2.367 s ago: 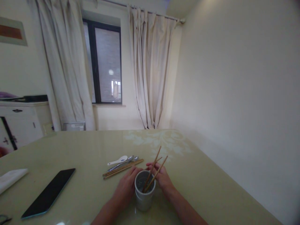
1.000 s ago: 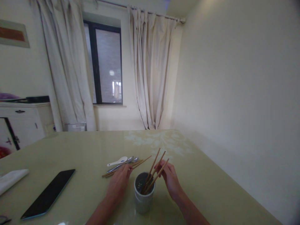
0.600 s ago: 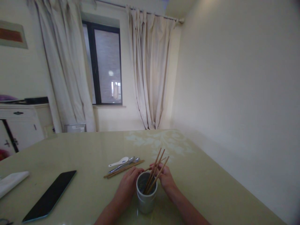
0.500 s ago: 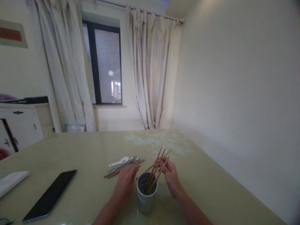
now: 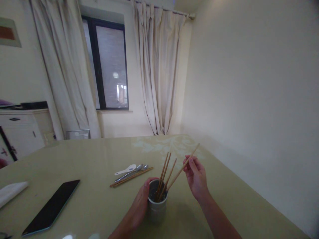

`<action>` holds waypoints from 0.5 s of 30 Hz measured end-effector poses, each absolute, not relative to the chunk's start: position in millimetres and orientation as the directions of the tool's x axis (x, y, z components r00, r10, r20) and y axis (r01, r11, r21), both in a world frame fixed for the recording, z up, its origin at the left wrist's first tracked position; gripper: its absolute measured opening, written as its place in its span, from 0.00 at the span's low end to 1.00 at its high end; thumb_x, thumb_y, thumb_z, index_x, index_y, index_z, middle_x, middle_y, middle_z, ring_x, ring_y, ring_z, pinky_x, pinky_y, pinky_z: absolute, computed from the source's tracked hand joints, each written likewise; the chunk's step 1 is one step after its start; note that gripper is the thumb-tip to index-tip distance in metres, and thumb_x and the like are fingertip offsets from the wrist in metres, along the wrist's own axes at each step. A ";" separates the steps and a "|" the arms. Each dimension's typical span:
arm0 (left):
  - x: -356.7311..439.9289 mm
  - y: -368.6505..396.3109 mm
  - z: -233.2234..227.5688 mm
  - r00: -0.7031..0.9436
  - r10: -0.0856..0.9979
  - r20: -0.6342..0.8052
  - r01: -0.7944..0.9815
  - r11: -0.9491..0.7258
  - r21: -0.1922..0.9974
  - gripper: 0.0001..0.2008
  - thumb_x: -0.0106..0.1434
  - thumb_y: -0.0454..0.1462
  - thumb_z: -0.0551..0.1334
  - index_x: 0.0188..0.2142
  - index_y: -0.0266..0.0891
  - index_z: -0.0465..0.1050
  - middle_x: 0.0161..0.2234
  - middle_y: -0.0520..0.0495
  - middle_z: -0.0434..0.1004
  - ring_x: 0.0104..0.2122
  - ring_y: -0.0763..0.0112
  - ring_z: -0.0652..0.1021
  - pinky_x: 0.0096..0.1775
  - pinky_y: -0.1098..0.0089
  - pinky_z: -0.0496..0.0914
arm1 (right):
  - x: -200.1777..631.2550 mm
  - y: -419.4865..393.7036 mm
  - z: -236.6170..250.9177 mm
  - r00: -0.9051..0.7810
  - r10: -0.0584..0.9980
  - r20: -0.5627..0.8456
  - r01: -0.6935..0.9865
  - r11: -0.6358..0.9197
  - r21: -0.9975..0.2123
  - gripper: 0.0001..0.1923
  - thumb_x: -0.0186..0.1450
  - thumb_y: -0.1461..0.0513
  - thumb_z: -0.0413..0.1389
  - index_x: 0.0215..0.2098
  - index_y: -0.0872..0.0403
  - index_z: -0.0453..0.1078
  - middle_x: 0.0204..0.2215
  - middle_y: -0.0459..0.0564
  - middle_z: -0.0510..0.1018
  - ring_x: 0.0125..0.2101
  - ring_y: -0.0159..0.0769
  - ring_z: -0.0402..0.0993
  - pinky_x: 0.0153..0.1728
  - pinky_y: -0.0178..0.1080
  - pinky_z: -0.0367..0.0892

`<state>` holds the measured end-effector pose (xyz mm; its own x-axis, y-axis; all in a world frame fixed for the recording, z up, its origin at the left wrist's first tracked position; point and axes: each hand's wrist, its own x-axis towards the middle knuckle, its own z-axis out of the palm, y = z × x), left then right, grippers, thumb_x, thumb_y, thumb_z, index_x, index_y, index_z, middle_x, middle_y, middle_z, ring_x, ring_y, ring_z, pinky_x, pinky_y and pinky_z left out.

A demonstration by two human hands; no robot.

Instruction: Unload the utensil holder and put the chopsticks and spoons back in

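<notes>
Overhead, fingers [image 5: 187,165] pinch slender (wooden) chopstick [image 5: 183,167] — straight.

My left hand [image 5: 139,207] hides the holder's [image 5: 157,209] left wall. Chopstick [image 5: 183,167] tips inside are too dark to make out.

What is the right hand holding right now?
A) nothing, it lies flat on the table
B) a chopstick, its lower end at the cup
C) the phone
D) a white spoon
B: the right hand pinches a chopstick near its upper end, and the stick slants down to the rim of the cup, which the left hand steadies.
</notes>
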<state>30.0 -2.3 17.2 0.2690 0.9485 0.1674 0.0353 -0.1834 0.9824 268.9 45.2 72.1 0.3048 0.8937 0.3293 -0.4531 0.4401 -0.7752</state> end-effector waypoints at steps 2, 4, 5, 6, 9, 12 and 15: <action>31.3 -4.2 19.3 0.259 0.946 0.195 0.034 -0.211 0.977 0.38 0.72 0.64 0.41 0.57 0.42 0.72 0.53 0.37 0.82 0.54 0.55 0.79 0.61 0.55 0.69 | 260.6 39.0 73.4 0.222 0.894 0.390 -0.373 0.448 -0.813 0.18 0.60 0.48 0.73 0.38 0.52 0.81 0.28 0.47 0.80 0.25 0.31 0.71 0.28 0.35 0.69; 32.5 -5.6 21.5 0.278 0.934 0.225 0.008 -0.236 0.972 0.36 0.73 0.63 0.43 0.58 0.40 0.71 0.52 0.36 0.81 0.52 0.55 0.79 0.59 0.56 0.70 | 253.4 34.3 73.3 0.134 0.895 0.426 -0.268 0.447 -0.853 0.18 0.62 0.48 0.71 0.36 0.53 0.80 0.25 0.47 0.79 0.25 0.33 0.72 0.28 0.36 0.69; 33.0 -6.3 22.5 0.290 0.927 0.239 0.000 -0.250 0.968 0.36 0.73 0.63 0.44 0.58 0.39 0.71 0.53 0.36 0.81 0.52 0.55 0.79 0.58 0.56 0.70 | 250.1 32.6 72.4 0.094 0.899 0.428 -0.220 0.438 -0.872 0.18 0.62 0.48 0.71 0.35 0.54 0.80 0.24 0.46 0.78 0.24 0.33 0.72 0.27 0.36 0.69; 33.4 -7.0 23.5 0.301 0.920 0.251 -0.003 -0.262 0.965 0.36 0.73 0.63 0.44 0.58 0.39 0.71 0.53 0.36 0.81 0.52 0.55 0.78 0.58 0.57 0.71 | 246.9 31.3 70.9 0.056 0.906 0.419 -0.178 0.422 -0.889 0.19 0.62 0.47 0.71 0.33 0.54 0.79 0.22 0.46 0.77 0.23 0.34 0.72 0.26 0.36 0.68; 33.7 -9.9 26.1 0.305 0.913 0.269 0.007 -0.284 0.959 0.36 0.73 0.63 0.45 0.59 0.40 0.71 0.56 0.38 0.79 0.54 0.55 0.77 0.59 0.57 0.70 | 238.7 29.0 64.3 -0.020 0.925 0.380 -0.096 0.377 -0.921 0.22 0.61 0.45 0.70 0.29 0.54 0.77 0.21 0.45 0.75 0.21 0.33 0.70 0.24 0.36 0.66; 34.0 -11.9 27.6 0.312 0.909 0.275 0.007 -0.292 0.956 0.38 0.72 0.64 0.43 0.59 0.40 0.72 0.57 0.38 0.79 0.56 0.54 0.76 0.61 0.57 0.69 | 233.8 27.8 57.7 -0.069 0.930 0.360 -0.046 0.358 -0.933 0.23 0.61 0.43 0.70 0.26 0.53 0.75 0.20 0.44 0.74 0.20 0.31 0.67 0.22 0.35 0.63; 31.5 -6.9 25.6 0.298 0.919 0.260 0.028 -0.280 0.959 0.43 0.71 0.66 0.38 0.59 0.40 0.74 0.56 0.36 0.80 0.54 0.53 0.78 0.60 0.56 0.70 | 233.3 27.9 54.0 -0.093 0.933 0.349 -0.006 0.350 -0.937 0.24 0.60 0.43 0.70 0.25 0.53 0.74 0.19 0.43 0.72 0.20 0.30 0.64 0.21 0.34 0.58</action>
